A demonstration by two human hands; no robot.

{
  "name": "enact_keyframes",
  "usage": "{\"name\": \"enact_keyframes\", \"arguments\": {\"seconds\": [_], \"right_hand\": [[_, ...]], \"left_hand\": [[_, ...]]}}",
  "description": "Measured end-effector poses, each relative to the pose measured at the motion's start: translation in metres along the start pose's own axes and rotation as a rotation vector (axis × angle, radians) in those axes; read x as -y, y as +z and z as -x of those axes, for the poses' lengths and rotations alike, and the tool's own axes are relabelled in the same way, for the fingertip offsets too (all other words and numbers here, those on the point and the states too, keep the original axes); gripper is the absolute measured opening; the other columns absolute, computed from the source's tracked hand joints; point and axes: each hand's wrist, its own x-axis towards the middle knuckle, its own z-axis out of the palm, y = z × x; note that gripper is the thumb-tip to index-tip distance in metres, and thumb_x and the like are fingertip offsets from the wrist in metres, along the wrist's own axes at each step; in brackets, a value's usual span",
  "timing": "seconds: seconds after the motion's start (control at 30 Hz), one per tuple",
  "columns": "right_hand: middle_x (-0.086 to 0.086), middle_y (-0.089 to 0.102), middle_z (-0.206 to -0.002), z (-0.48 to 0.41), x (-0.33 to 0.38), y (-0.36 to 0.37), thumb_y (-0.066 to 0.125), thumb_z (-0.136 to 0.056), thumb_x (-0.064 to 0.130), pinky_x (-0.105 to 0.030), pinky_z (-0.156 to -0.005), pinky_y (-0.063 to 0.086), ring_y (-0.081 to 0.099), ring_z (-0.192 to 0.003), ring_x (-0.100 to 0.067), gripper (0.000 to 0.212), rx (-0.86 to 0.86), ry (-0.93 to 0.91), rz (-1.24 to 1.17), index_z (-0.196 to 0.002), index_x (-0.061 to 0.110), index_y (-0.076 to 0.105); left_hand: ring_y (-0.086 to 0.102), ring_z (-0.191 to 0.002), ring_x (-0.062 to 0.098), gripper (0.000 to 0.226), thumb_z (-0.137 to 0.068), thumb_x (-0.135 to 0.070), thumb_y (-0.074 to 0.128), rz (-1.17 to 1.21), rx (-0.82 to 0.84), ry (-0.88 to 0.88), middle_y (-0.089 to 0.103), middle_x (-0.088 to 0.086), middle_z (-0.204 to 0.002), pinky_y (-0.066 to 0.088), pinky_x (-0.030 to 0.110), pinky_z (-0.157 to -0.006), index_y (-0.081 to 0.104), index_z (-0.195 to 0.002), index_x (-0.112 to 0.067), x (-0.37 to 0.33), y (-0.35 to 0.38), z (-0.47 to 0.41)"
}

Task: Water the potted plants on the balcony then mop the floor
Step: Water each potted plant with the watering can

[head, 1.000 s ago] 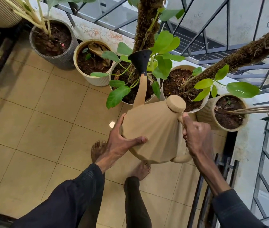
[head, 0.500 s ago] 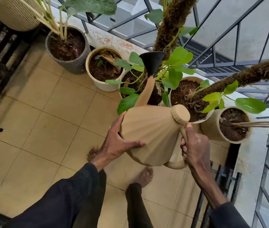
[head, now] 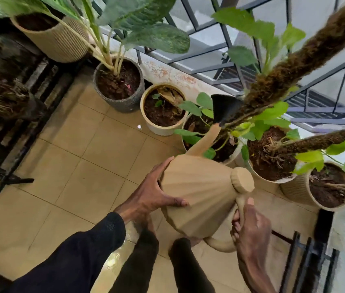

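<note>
I hold a tan ribbed watering can in front of me. My right hand is wrapped around its handle, and my left hand presses flat against its left side. Its spout ends in a black funnel rose above a pot with a moss pole and green leaves. Along the railing stand a grey pot, a cream pot, a white pot of dark soil and a ribbed pot at the right.
A large ribbed beige pot stands at the upper left above a dark slatted rack. The metal railing runs behind the pots. Beige floor tiles spread to the left. My bare feet and dark trouser legs are below the can.
My view has swung left and closer, bringing the large beige pot and rack into sight. The can stays in both hands, its rose still over the moss-pole pot.
</note>
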Motion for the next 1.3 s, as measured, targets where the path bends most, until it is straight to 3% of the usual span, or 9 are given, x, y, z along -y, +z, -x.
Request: {"name": "enact_keyframes", "arguments": {"seconds": [0.2,0.37,0.5,0.67,0.77,0.83,0.9,1.13,1.3], "right_hand": [[-0.005,0.05,-0.047,-0.008,0.029,0.041,0.046,-0.098,0.062,-0.036,-0.051,0.037,0.043,-0.045,-0.019,0.067,0.019,-0.022,-0.009,-0.059,0.009,0.058],[-0.001,0.051,-0.048,-0.03,0.055,0.062,0.046,-0.094,0.067,-0.038,-0.053,0.038,0.045,-0.048,-0.02,0.066,0.076,-0.064,0.036,-0.058,0.013,0.059],[0.003,0.05,-0.05,-0.056,0.076,0.071,0.05,-0.104,0.057,-0.039,-0.055,0.037,0.043,-0.05,-0.019,0.06,0.139,-0.121,0.078,-0.063,0.016,0.064],[0.007,0.051,-0.048,-0.087,0.105,0.086,0.045,-0.097,0.062,-0.038,-0.057,0.035,0.042,-0.049,-0.017,0.057,0.235,-0.166,0.159,-0.068,0.019,0.069],[0.007,0.052,-0.05,-0.102,0.122,0.1,0.045,-0.099,0.06,-0.039,-0.058,0.037,0.045,-0.052,-0.018,0.058,0.298,-0.179,0.238,-0.068,0.019,0.072],[0.006,0.053,-0.051,-0.11,0.132,0.109,0.048,-0.106,0.05,-0.036,-0.057,0.036,0.045,-0.051,-0.019,0.056,0.322,-0.201,0.302,-0.067,0.019,0.072],[0.006,0.051,-0.048,-0.116,0.142,0.118,0.048,-0.108,0.042,-0.033,-0.055,0.032,0.041,-0.048,-0.019,0.056,0.324,-0.215,0.374,-0.065,0.016,0.072],[0.022,0.055,-0.041,-0.13,0.166,0.144,0.048,-0.108,0.035,-0.034,-0.058,0.04,0.048,-0.043,-0.009,0.058,0.352,-0.189,0.486,-0.071,-0.002,0.073],[0.02,0.052,-0.038,-0.13,0.181,0.158,0.048,-0.107,0.033,-0.032,-0.063,0.039,0.049,-0.051,-0.015,0.053,0.359,-0.16,0.531,-0.072,0.004,0.076]], "left_hand": [[0.044,-0.138,0.007,0.13,-0.047,-0.049,0.101,0.079,0.002,-0.07,0.044,-0.016,-0.15,0.043,0.039,-0.117,0.032,-0.156,-0.043,0.005,-0.041,-0.01],[0.046,-0.134,0.004,0.12,-0.058,-0.029,0.099,0.149,-0.038,-0.13,0.047,-0.018,-0.145,0.043,0.009,-0.099,0.033,-0.157,-0.037,0.003,-0.058,-0.023],[0.046,-0.126,0.007,0.125,-0.053,-0.043,0.1,0.202,-0.033,-0.208,0.044,-0.018,-0.14,0.044,0.033,-0.107,0.031,-0.158,-0.039,-0.003,-0.066,-0.04],[0.043,-0.129,0.016,0.134,-0.039,-0.057,0.092,0.341,-0.049,-0.295,0.043,-0.01,-0.141,0.052,0.025,-0.079,0.032,-0.157,-0.038,-0.003,-0.072,-0.057],[0.051,-0.129,0.026,0.128,-0.042,-0.058,0.092,0.456,-0.033,-0.395,0.049,-0.002,-0.143,0.055,0.051,-0.098,0.035,-0.155,-0.04,0.006,-0.076,-0.061],[0.055,-0.125,0.031,0.115,-0.046,-0.057,0.093,0.523,-0.021,-0.439,0.054,0.002,-0.139,0.053,0.059,-0.1,0.041,-0.148,-0.045,0.009,-0.076,-0.063],[0.058,-0.122,0.033,0.109,-0.046,-0.058,0.093,0.576,-0.005,-0.469,0.058,0.005,-0.136,0.054,0.061,-0.099,0.044,-0.143,-0.048,0.008,-0.08,-0.065],[0.059,-0.122,0.034,0.143,-0.026,-0.065,0.098,0.64,-0.017,-0.525,0.061,0.006,-0.136,0.055,0.061,-0.097,0.041,-0.154,-0.036,-0.001,-0.101,-0.071],[0.059,-0.12,0.032,0.122,-0.041,-0.056,0.096,0.678,-0.004,-0.549,0.062,0.006,-0.132,0.055,0.061,-0.097,0.047,-0.15,-0.033,-0.006,-0.114,-0.071]]}}
